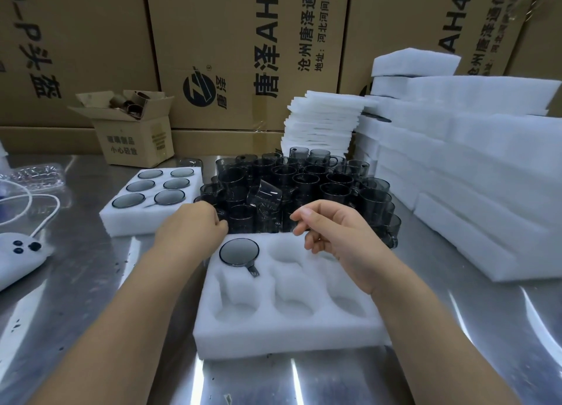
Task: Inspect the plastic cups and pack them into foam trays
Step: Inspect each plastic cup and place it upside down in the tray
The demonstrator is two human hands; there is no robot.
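A white foam tray [289, 337] with several round pockets lies in front of me on the steel table. One dark smoky plastic cup [239, 251] sits in its far-left pocket, handle pointing toward me. Behind the tray stands a dense cluster of loose dark cups [304, 179], one of them tilted on top. My left hand [194, 225] reaches to the cluster's near edge, fingers curled next to a cup; whether it grips that cup is hidden. My right hand [328, 231] hovers over the tray's far side, fingers loosely curled, holding nothing.
A second foam tray [121, 219], filled with several cups, lies at the left. Tall stacks of foam trays [486, 191] and foam sheets [325, 115] line the right. A small open carton [137, 137], big cartons behind, and a white device with cable [18, 252] are at the left.
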